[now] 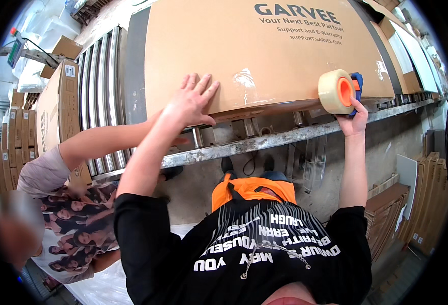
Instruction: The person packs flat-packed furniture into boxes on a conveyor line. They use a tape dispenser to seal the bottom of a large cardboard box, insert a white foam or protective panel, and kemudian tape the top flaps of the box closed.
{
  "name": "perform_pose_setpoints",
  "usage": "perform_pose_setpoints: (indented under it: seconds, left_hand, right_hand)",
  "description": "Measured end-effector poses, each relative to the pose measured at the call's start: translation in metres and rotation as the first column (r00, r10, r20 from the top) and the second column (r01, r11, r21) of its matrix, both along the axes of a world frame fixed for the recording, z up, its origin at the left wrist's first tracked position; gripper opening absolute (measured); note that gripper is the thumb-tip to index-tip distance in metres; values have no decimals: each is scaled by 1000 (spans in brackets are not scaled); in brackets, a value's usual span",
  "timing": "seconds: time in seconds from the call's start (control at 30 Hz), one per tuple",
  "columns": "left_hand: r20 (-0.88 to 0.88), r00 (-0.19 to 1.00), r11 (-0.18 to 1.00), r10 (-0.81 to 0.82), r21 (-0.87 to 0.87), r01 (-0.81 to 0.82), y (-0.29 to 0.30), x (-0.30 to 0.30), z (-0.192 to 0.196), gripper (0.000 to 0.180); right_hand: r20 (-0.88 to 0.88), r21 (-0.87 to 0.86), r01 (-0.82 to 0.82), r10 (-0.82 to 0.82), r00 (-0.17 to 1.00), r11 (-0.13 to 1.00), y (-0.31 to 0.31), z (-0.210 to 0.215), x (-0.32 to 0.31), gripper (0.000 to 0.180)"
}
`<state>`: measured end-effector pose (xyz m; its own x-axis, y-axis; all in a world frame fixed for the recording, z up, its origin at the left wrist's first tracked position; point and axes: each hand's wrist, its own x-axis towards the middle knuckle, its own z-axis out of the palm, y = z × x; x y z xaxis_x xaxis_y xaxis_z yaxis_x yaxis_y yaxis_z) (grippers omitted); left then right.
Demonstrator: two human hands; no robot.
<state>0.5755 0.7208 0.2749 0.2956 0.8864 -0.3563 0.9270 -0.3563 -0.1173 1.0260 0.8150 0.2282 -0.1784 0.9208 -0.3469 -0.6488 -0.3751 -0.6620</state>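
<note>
A large brown cardboard box [264, 56] lies on a roller conveyor [102, 81] in front of me. My left hand [191, 101] rests flat on the box's near edge, fingers spread, next to a strip of clear tape [245, 80]. My right hand [355, 119] grips a tape dispenser [338, 91] with a roll of clear tape on an orange core and a blue handle, held against the box's near right edge.
A co-worker in a printed shirt [76, 223] stands at my left, one arm [107, 140] reaching under mine toward the conveyor frame [264, 142]. Another brown box [56, 107] stands on edge at the left. Flat cardboard stacks [422, 203] lean at the right.
</note>
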Motion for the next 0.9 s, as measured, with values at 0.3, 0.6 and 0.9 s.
perform_pose_setpoints:
  seconds: [0.3, 0.6, 0.9]
  left_hand:
    - [-5, 995, 995, -103, -6, 103, 8, -33, -17, 88]
    - [218, 950, 936, -224, 321, 147, -7, -24, -97, 99]
    - [619, 730, 774, -290, 601, -202, -22, -24, -131, 77]
  right_hand:
    - [193, 95, -128, 107, 975, 987, 3, -5, -2, 55]
    - [230, 149, 45, -79, 970, 988, -24, 17, -40, 49]
    - [835, 417, -591, -548, -51, 690, -45, 128, -273, 58]
